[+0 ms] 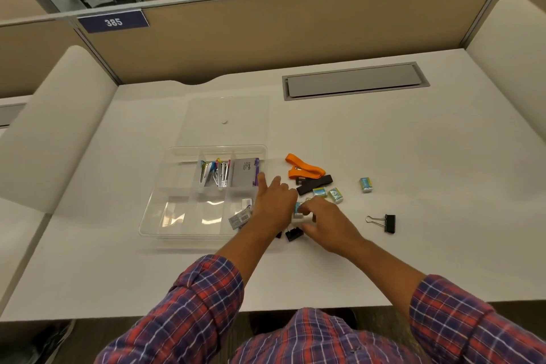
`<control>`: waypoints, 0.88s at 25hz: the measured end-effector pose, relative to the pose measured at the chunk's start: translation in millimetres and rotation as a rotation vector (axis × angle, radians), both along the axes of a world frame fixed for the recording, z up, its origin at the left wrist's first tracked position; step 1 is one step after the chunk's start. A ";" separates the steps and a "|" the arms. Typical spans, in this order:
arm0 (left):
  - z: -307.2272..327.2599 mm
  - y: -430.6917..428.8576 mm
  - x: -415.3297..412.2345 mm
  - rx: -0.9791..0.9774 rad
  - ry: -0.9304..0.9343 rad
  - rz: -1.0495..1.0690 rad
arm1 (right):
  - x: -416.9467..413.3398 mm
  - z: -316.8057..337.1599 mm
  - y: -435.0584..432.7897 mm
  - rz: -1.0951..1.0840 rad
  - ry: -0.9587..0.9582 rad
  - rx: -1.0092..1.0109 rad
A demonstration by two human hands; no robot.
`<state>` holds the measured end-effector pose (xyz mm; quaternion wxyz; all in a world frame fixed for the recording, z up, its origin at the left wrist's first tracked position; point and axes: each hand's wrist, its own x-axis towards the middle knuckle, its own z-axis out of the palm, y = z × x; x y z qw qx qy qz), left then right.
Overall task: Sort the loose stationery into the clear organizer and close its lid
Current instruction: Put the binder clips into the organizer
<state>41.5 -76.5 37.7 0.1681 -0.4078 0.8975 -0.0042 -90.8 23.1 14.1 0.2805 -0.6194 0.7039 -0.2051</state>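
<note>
The clear organizer point(165, 186) sits on the white desk, its lid point(227, 109) lying flat behind it. Staplers point(214, 174) and a grey box point(244, 172) fill its back compartments; small staple packs point(240, 219) lie at its front right. My left hand point(273, 204) hovers over the organizer's right edge, fingers spread, holding nothing. My right hand point(322, 221) pinches a small blue eraser point(297, 209) just right of the organizer. Loose on the desk are more erasers point(335, 195), another eraser point(365, 185), an orange lanyard point(304, 170), a black strap point(314, 185) and binder clips point(389, 223), point(294, 234).
A grey cable hatch point(354, 81) is set into the desk at the back right. Beige partition panels point(266, 32) close off the back, and white curved dividers point(53, 115) stand at both sides. The desk's front edge point(177, 315) runs just above my sleeves.
</note>
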 end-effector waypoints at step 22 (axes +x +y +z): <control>6.9 -15.2 -0.2 0.014 0.126 -0.036 | 3.4 -7.1 7.8 -0.050 -0.228 0.093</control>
